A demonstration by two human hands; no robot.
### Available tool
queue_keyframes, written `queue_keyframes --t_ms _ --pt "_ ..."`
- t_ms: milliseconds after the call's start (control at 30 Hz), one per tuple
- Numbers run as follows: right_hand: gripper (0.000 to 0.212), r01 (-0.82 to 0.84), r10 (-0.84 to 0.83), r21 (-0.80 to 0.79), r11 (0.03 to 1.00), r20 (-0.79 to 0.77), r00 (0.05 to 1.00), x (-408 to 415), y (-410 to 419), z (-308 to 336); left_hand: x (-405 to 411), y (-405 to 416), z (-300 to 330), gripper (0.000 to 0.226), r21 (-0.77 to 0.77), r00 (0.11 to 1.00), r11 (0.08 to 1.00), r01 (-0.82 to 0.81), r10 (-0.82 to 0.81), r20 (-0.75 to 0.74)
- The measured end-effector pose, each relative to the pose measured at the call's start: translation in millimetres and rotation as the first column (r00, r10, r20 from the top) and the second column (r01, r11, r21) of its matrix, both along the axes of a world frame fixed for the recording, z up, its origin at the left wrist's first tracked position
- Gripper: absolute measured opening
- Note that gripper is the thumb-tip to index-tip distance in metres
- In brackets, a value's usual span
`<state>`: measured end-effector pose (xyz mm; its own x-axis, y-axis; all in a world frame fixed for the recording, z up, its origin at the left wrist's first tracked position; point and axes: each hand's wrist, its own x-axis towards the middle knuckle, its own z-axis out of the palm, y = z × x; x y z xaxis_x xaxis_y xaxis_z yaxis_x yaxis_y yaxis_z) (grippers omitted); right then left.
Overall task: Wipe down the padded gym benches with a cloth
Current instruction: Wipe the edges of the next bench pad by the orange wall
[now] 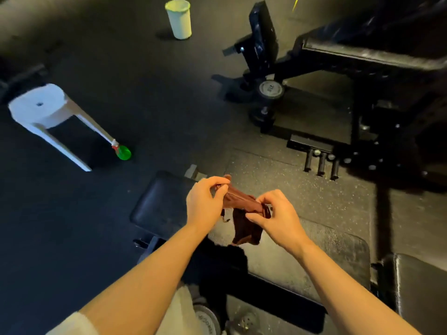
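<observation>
Over the black padded bench (164, 204), near its far end, the left hand (205, 204) and right hand (278, 218) each pinch an end of a dark reddish-brown cloth (244, 221), whose rest hangs bunched between them. Farther off on the dark floor (145, 93) stand a white stool (46, 112), a green spray bottle (123, 152) at its foot, a pale bin (180, 19) and another black bench (350, 54).

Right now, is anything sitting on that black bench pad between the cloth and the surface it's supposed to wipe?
Nothing visible does. Both hands, left and right, pinch the dark red cloth in the air just above the bench pad. The pad's surface under the cloth looks bare, though the hands and forearms hide part of it.
</observation>
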<state>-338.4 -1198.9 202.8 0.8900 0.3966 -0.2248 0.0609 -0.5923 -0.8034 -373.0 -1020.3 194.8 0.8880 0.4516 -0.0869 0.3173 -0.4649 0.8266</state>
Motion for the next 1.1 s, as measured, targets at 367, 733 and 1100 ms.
queue_keyframes --t_ms 367,733,1100 --pt "0.056 -0.122 0.119 0.050 0.991 0.052 0.991 32 249 92 -14 272 67 0.026 -0.187 0.936 0.964 -0.191 0.236 0.260" --pt "0.012 -0.451 0.450 -0.006 0.893 0.068 0.890 25 516 112 -87 477 111 0.034 -0.215 0.821 0.867 -0.449 0.496 0.284" --pt "0.025 -0.483 0.527 0.347 0.804 -0.040 0.849 39 620 131 -142 515 143 0.045 -0.071 0.506 0.546 -0.835 0.812 0.291"
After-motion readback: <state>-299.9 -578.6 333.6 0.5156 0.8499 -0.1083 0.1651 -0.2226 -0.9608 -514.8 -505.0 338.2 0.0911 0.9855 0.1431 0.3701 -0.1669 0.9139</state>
